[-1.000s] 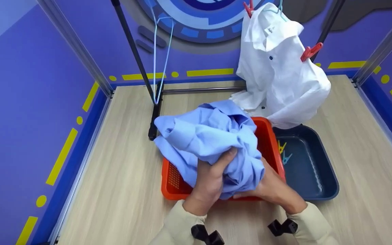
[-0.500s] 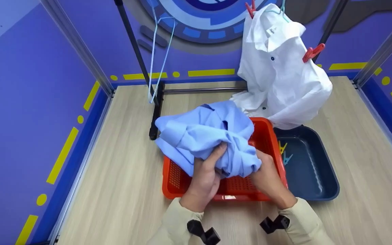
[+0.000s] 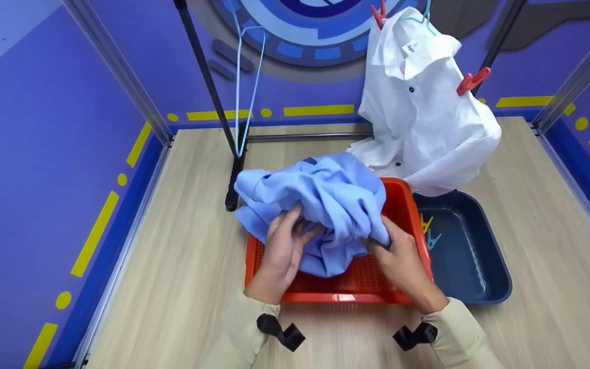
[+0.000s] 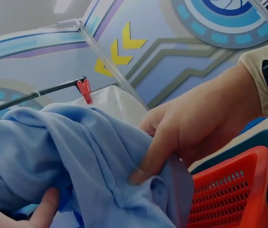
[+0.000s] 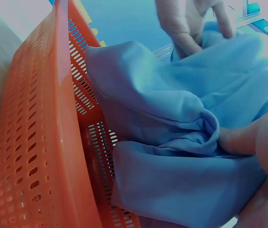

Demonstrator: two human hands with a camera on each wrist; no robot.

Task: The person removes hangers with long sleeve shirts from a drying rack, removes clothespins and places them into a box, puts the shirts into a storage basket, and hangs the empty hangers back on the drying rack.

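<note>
A bunched light-blue garment (image 3: pixel 346 200) lies over the orange basket (image 3: pixel 346 297), one end spreading past its left rim. My right hand (image 3: pixel 402 261) pinches the garment's right side; in the left wrist view its thumb (image 4: pixel 141 176) presses into the folds. My left hand (image 3: pixel 277 256) is at the front left of the bundle, thumb and fingers spread and touching the cloth. In the right wrist view the left hand (image 5: pixel 190 23) is at the far edge of the garment (image 5: pixel 171 104), fingers pointing down onto it.
A white shirt (image 3: pixel 428 123) hangs behind on a rack, with red clothespins (image 3: pixel 473 81) on it. A bare light-blue hanger (image 3: pixel 238 97) hangs at the left. The dark tray (image 3: pixel 461 277) right of the basket holds a yellow and a blue clothespin (image 3: pixel 432 239).
The left hand has loosened its hold and shifted left along the garment. The right hand has moved from under the bundle up to its right side. The cloth has been turned and refolded.
</note>
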